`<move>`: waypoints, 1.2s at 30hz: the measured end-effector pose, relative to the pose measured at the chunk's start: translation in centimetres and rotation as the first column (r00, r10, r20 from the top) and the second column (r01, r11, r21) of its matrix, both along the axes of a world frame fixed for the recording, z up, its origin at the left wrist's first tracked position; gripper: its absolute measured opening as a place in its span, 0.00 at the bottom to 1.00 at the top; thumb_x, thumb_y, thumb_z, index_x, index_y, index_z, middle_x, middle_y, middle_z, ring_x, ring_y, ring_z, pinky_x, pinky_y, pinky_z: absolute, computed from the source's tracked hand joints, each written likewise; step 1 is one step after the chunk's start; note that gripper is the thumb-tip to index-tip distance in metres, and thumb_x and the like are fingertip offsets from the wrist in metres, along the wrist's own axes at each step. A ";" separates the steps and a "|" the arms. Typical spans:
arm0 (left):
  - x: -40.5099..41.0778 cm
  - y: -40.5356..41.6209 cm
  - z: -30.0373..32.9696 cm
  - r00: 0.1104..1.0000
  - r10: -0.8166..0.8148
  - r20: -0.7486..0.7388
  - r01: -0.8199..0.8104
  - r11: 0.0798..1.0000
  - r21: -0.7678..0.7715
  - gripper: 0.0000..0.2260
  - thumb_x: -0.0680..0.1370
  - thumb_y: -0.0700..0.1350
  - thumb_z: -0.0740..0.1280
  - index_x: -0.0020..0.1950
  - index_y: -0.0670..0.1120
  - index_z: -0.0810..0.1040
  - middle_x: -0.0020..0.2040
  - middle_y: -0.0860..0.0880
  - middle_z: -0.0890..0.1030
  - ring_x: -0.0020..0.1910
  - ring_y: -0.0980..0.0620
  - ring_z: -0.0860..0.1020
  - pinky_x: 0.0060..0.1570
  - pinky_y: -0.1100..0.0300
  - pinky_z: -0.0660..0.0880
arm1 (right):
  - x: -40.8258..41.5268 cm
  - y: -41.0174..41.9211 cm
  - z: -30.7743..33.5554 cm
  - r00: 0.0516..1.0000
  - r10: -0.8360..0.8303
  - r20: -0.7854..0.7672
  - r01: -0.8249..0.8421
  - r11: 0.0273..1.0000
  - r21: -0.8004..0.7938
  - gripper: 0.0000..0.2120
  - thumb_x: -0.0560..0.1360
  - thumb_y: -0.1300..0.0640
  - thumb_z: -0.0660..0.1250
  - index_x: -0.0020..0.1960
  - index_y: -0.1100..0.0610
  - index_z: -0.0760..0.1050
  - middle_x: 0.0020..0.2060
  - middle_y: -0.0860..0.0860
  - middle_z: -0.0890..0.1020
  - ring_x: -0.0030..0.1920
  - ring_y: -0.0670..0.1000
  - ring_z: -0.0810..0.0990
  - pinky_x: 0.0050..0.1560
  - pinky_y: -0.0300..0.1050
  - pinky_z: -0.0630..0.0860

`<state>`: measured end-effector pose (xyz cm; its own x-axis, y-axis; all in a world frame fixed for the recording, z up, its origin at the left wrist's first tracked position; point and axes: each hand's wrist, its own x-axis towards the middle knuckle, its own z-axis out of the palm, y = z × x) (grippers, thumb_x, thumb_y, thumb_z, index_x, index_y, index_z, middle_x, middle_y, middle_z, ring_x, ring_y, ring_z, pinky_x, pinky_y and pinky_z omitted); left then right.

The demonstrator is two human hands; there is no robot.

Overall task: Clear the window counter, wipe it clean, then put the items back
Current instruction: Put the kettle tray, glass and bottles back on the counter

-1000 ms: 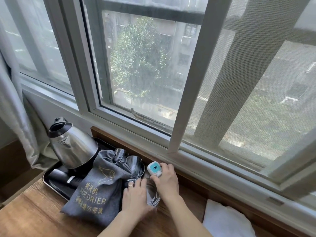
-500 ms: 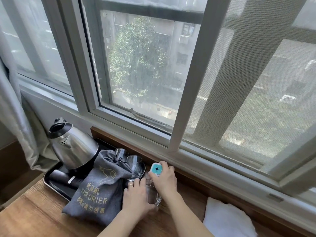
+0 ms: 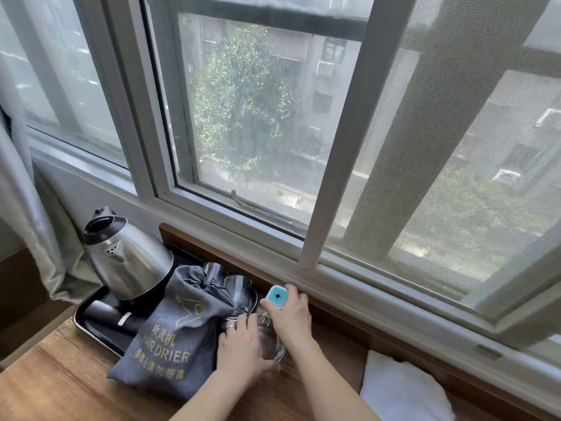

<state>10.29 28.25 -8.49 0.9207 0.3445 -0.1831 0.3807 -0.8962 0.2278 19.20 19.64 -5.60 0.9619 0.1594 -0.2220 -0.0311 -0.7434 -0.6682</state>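
On the wooden window counter, my right hand pinches a small white and teal plug-in device, lifted so its two metal prongs show above a clear glass dish. My left hand curls round the left side of that dish, which rests on the wood. Just left, a black tray carries a steel kettle, a grey hair drier bag and two drinking glasses.
A folded white cloth lies on the counter at the lower right. The window frame and its sill run directly behind the items. A grey curtain hangs at the far left, beside the kettle.
My right hand has raised the teal device a little, so its prongs now show above the dish. My left hand stays on the dish.
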 end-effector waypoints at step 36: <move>0.6 -3.1 8.3 0.921 -0.353 0.166 0.371 0.924 -0.095 0.27 0.71 0.55 0.71 0.69 0.54 0.69 0.65 0.53 0.74 0.64 0.51 0.73 0.62 0.54 0.72 | -6.0 -9.9 5.9 0.993 0.052 0.104 -0.036 0.989 -0.145 0.32 0.78 0.45 0.67 0.78 0.54 0.62 0.73 0.51 0.67 0.73 0.52 0.67 0.71 0.46 0.66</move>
